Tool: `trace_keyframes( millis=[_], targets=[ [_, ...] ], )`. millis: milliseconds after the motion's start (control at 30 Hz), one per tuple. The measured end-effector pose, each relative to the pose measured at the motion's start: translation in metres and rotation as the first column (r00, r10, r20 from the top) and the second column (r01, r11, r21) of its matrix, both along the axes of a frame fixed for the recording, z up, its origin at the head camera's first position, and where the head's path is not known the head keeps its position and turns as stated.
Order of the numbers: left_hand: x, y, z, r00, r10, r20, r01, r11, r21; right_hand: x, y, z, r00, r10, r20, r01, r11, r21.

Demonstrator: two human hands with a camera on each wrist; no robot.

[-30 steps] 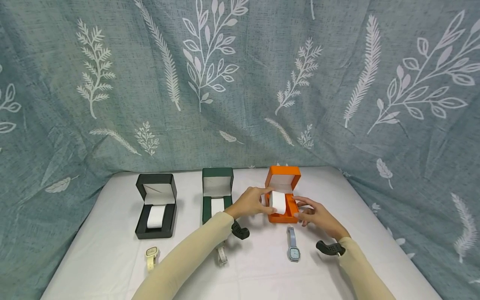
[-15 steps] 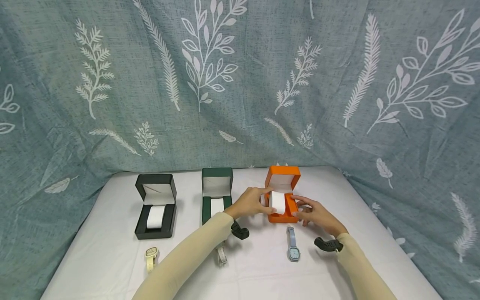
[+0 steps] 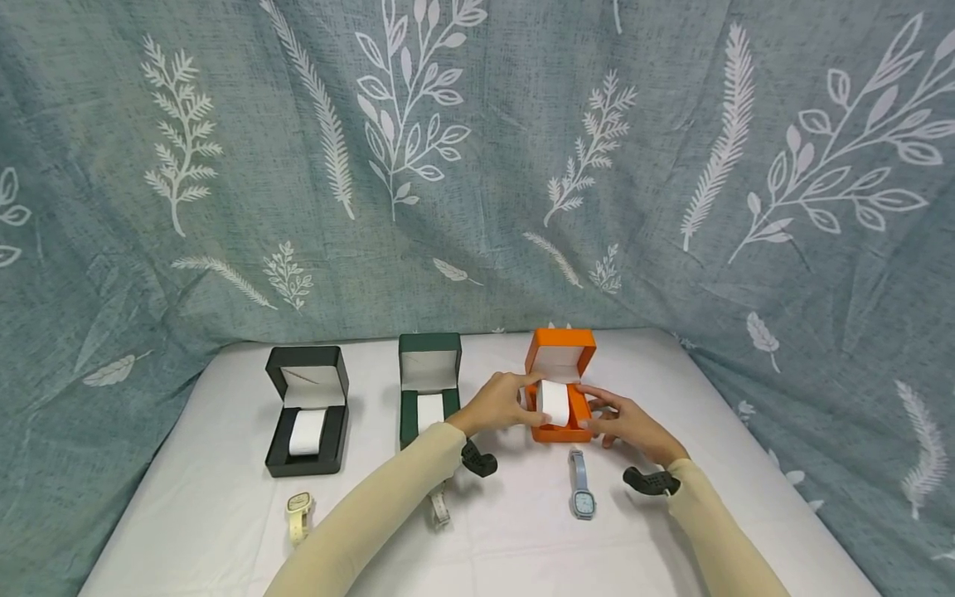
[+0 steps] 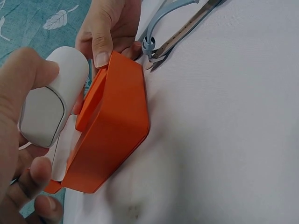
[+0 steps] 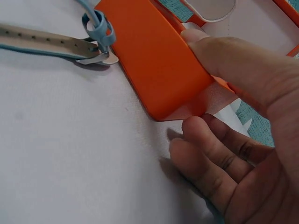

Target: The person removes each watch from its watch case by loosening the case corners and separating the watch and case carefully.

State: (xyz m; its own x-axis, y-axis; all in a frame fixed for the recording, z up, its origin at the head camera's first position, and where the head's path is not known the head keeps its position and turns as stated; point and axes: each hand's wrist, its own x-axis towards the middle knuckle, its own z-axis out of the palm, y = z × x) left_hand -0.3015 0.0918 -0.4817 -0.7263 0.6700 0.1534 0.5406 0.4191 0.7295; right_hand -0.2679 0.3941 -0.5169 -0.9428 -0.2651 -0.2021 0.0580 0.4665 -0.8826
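Note:
My left hand (image 3: pixel 498 404) pinches a white watch cushion (image 3: pixel 555 404) between thumb and fingers, tilted over the left part of the orange watch box (image 3: pixel 563 338). In the left wrist view, the cushion (image 4: pixel 71 74) shows its rounded end above the box's rim. At the box's right side, my right hand (image 3: pixel 634 427) steadies it. The right wrist view has the thumb (image 5: pixel 224 51) on the rim of the orange box (image 5: pixel 149 60), with the other fingers curled by its corner. The box's lid stands up. In front of it lies a watch with a blue strap (image 3: pixel 583 489).
A green watch box (image 3: pixel 429 344) and a black watch box (image 3: pixel 306 356) stand open to the left, each with a white cushion inside. A cream watch (image 3: pixel 300 510) and a light-coloured watch (image 3: pixel 439 506), partly behind my left sleeve, lie in front. A patterned curtain (image 3: pixel 477 166) hangs behind.
The head view has drifted slightly. My right wrist has edged a little left, while my left hand holds the cushion in nearly the same place.

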Motion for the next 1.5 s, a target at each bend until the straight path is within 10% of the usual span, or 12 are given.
trace_keyframes(
  millis=[1500],
  targets=[
    [-0.01,0.037,-0.024,0.979,0.131,-0.154,-0.148,0.983,-0.106,0.003,0.002,-0.002,0.999,-0.038,0.004,0.038,0.999,-0.011]
  ],
)
